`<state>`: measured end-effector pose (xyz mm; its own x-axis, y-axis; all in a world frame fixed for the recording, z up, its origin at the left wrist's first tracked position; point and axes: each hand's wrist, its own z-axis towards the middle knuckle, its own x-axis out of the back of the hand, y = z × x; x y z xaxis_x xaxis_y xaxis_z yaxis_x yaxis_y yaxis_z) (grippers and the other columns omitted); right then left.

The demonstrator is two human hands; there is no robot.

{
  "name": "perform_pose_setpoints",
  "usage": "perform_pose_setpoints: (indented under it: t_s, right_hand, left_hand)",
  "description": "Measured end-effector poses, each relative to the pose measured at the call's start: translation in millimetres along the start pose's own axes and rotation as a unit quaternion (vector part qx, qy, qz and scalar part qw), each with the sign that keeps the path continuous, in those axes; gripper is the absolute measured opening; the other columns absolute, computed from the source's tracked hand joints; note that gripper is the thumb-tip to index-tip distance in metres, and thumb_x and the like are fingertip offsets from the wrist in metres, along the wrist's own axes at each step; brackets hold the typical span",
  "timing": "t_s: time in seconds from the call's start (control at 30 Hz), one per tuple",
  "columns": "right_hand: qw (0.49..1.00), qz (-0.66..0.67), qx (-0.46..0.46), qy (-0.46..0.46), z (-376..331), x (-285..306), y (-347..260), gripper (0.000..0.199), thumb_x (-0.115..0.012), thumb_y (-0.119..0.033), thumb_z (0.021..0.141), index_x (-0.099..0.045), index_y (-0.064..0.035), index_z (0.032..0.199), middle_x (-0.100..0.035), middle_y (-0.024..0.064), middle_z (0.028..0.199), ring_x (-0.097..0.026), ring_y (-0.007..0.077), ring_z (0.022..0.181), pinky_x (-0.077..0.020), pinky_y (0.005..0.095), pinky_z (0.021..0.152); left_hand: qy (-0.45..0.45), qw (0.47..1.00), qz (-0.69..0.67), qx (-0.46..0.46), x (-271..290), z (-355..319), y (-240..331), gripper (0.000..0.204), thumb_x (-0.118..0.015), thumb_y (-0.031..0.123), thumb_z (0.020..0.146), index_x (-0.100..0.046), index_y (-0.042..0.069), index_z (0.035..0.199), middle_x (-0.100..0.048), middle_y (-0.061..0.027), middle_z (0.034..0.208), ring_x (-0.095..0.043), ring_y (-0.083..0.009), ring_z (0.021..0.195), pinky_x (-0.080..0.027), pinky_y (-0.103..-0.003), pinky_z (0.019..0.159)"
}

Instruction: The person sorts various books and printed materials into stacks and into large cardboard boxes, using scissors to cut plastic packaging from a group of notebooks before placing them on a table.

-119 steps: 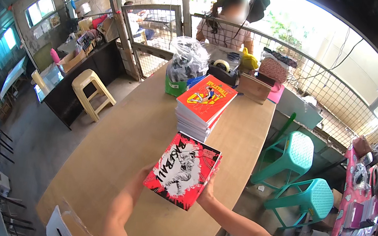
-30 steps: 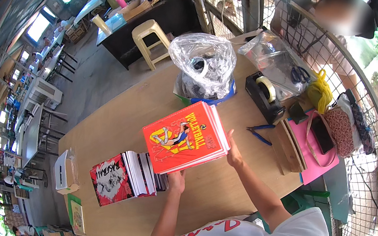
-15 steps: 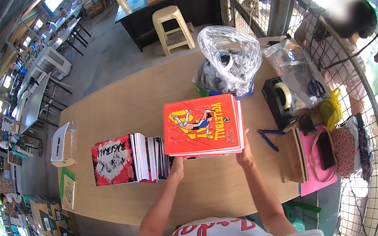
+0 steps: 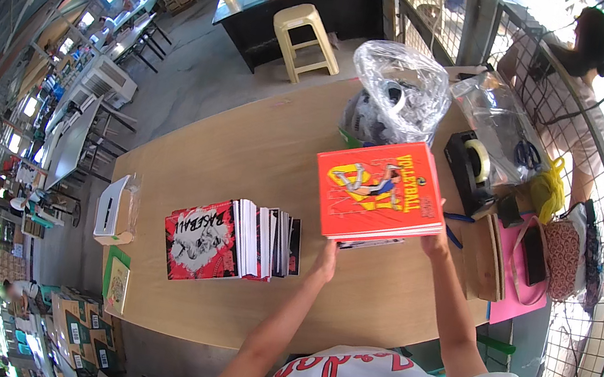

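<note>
A stack of notebooks (image 4: 381, 192) with a red volleyball cover on top is held between my two hands over the table. My left hand (image 4: 325, 261) grips its near left corner, fingers partly hidden beneath. On the right side, my right hand (image 4: 435, 240) closes round the edge, its fingertips mostly hidden by the stack. To the left lies a second, leaning row of notebooks (image 4: 204, 244), the front one with a red, black and white baseball cover. Nothing touches that row.
Beyond the held stack stands a clear plastic bag (image 4: 402, 94) of scraps. Along the table's right side are a tape dispenser (image 4: 469, 170), scissors (image 4: 527, 153), blue-handled pliers (image 4: 453, 236) and a phone (image 4: 535, 254). A white box (image 4: 119, 212) sits at the left edge. Behind the mesh fence is a person (image 4: 566, 95).
Both hands have carried the red volleyball stack to the right, away from the baseball notebooks. The whole view has also shifted slightly.
</note>
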<state>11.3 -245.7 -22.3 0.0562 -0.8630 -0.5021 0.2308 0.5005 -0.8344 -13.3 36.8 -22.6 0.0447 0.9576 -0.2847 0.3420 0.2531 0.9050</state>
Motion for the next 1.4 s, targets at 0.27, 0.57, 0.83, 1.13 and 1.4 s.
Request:
perform_pose_setpoints:
  t_s: [0.27, 0.57, 0.83, 1.13, 1.4]
  right_hand:
    - [0.878, -0.131, -0.066, 0.456, -95.8, -36.0, -28.2, 0.051, -0.048, -0.05, 0.095, -0.053, -0.0068, 0.122, -0.057, 0.0083, 0.121, -0.051, 0.0173, 0.114, -0.0382, 0.0369, 0.095]
    - [0.928, -0.07, -0.354, 0.097, -54.6, -281.6, 108.2, 0.097, -0.03, -0.082, 0.082, -0.018, -0.0149, 0.152, -0.019, 0.0152, 0.155, -0.013, 0.0308, 0.144, -0.0151, 0.0585, 0.111]
    - [0.961, 0.082, -0.258, 0.053, -43.3, -276.2, 157.1, 0.074, -0.036, -0.059, 0.096, -0.027, -0.006, 0.147, -0.039, 0.0083, 0.145, -0.042, 0.0193, 0.13, -0.037, 0.0334, 0.107]
    - [0.991, -0.128, 0.005, -0.027, -7.5, -239.0, 122.8, 0.064, -0.049, -0.036, 0.097, -0.032, 0.006, 0.142, -0.041, 0.0209, 0.143, -0.046, 0.0253, 0.128, -0.0349, 0.0381, 0.108]
    - [0.964, -0.259, 0.006, 0.06, -17.4, -214.1, 113.2, 0.074, -0.047, -0.042, 0.096, -0.018, 0.0001, 0.149, -0.02, 0.0206, 0.155, -0.022, 0.0329, 0.142, -0.0132, 0.0521, 0.113]
  left_hand:
    - [0.102, 0.969, 0.169, 0.151, 74.6, -132.6, 3.2, 0.04, -0.058, 0.029, 0.092, -0.063, -0.002, 0.116, -0.063, -0.0139, 0.12, -0.06, -0.023, 0.111, -0.046, -0.037, 0.097]
    - [-0.012, 0.995, -0.068, -0.067, 350.3, -48.0, 92.4, 0.068, -0.032, 0.057, 0.096, -0.029, 0.013, 0.147, -0.034, -0.008, 0.15, -0.036, -0.0275, 0.136, -0.03, -0.047, 0.111]
    - [-0.072, 0.996, -0.057, 0.018, 290.7, -20.8, 121.7, 0.069, -0.032, 0.058, 0.096, -0.028, 0.012, 0.148, -0.033, -0.0083, 0.151, -0.035, -0.028, 0.136, -0.03, -0.048, 0.112]
    - [-0.119, 0.984, -0.125, 0.054, 232.6, 15.4, 128.1, 0.071, -0.031, 0.06, 0.096, -0.027, 0.012, 0.148, -0.033, -0.0087, 0.151, -0.035, -0.0284, 0.136, -0.029, -0.048, 0.112]
    - [-0.031, 0.965, -0.253, 0.057, 234.1, 15.3, 156.0, 0.072, -0.031, 0.061, 0.096, -0.026, 0.012, 0.148, -0.032, -0.009, 0.151, -0.035, -0.0289, 0.136, -0.029, -0.048, 0.112]
